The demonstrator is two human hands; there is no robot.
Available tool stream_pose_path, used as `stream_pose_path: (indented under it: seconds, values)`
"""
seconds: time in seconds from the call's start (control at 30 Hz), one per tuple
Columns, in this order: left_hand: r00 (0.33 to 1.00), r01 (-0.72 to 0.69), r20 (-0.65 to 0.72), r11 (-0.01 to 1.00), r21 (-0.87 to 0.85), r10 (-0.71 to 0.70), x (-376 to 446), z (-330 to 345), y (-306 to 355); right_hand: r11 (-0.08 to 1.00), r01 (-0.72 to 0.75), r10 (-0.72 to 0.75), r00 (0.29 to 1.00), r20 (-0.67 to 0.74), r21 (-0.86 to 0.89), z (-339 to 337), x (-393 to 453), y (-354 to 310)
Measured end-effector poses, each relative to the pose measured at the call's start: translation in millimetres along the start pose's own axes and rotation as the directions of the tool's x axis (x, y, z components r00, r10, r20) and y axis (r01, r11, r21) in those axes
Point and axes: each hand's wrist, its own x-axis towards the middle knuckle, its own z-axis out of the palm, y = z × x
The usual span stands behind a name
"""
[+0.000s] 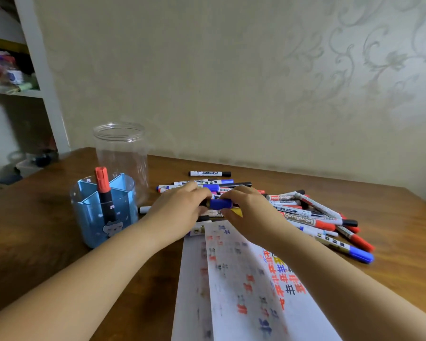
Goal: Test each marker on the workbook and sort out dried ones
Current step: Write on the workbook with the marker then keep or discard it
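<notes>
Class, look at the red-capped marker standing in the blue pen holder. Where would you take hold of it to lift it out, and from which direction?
Take the red-capped marker by its red cap, coming from above. It stands nearly upright in the blue pen holder, whose walls surround the dark lower barrel, so only the cap and upper barrel stick out above the rim. A pinch grip on the cap, then a straight pull upward, probably works best.

I see a blue-capped marker (220,203) with a black body. The pile of markers (312,217) mixes white barrels with red, blue and black caps. The workbook (244,279) is white, covered in red, blue and black scribbles. The pen holder (103,210) is translucent blue, holding a black marker with a red cap (101,179). The jar (121,153) is clear; the desk (47,230) is dark brown wood. The wallpaper (280,70) is pale beige with floral scrolls.
</notes>
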Motion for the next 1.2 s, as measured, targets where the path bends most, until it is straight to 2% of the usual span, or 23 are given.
stream_pose_path:
  seconds: [0.13,0.3,0.43,0.57,0.67,0.77,0.83,0.93,1.03,1.2]
  values:
    - [0.998,-0.053,0.016,0.993,-0.109,0.055,-2,-8,27,0.967,0.113,-0.108,0.994,0.034,-0.229,-10,-13,-7]
    - [0.99,-0.077,0.109,0.993,-0.092,0.087,-3,-4,48,0.942,0.126,-0.079,0.984,0.157,-0.312,-29,-40,0]
    - [0.978,-0.12,0.155,0.983,-0.141,0.142,2,2,71,0.919,0.176,-0.129,0.98,0.154,-0.353,-39,-59,14]
    - [0.964,-0.136,0.2,0.97,-0.202,0.177,7,7,83,0.832,0.202,-0.112,0.973,0.201,-0.516,-46,-71,33]
    - [0.961,-0.126,0.22,0.971,-0.201,0.17,11,15,86,0.866,0.176,-0.084,0.974,0.211,-0.467,-46,-72,42]
    - [0.972,-0.083,0.204,0.983,-0.166,0.117,14,17,82,0.958,-0.001,0.054,0.983,0.178,-0.285,-42,-70,50]
    - [0.981,-0.049,0.177,0.989,-0.143,0.074,15,16,72,0.979,-0.129,0.161,0.965,0.206,-0.159,-39,-68,62]
    - [0.986,-0.017,0.163,0.992,-0.129,0.038,15,17,58,0.964,-0.225,0.256,0.929,0.268,-0.143,-26,-58,76]
    - [0.985,-0.009,0.169,0.99,-0.143,0.033,14,19,52,0.959,-0.233,0.275,0.906,0.321,-0.163,-14,-45,76]
    - [0.985,-0.002,0.17,0.99,-0.143,0.027,13,20,44,0.957,-0.247,0.282,0.916,0.285,-0.152,-8,-36,78]
